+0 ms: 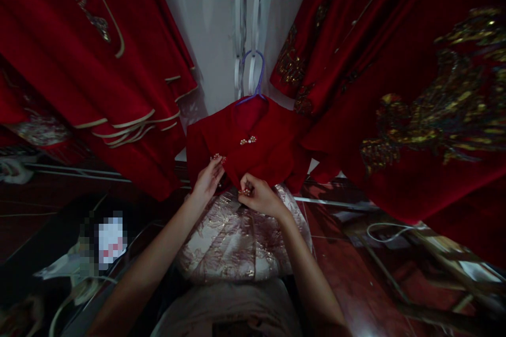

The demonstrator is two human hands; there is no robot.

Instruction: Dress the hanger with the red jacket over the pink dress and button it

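A red jacket [269,155] hangs in front of me on a blue-purple hanger [261,71]. A beaded clasp [248,140] sits high on its chest. My left hand [208,179] is at the jacket's lower left front, fingers closed on the red cloth close to another beaded ornament [218,158]. With thumb and forefinger pressed together, my right hand [260,196] pinches a beaded clasp [245,191] at the lower front edge. Below both hands spreads a pale, shiny brocade cloth [245,247], its top partly hidden by the jacket.
Red garments with pale trim [130,63] hang at the left. Others with gold embroidery [443,105] hang at the right. Behind the hanger stand white door handles [253,16]. A wooden frame [438,274] stands low right; a white cord [387,237] loops above it.
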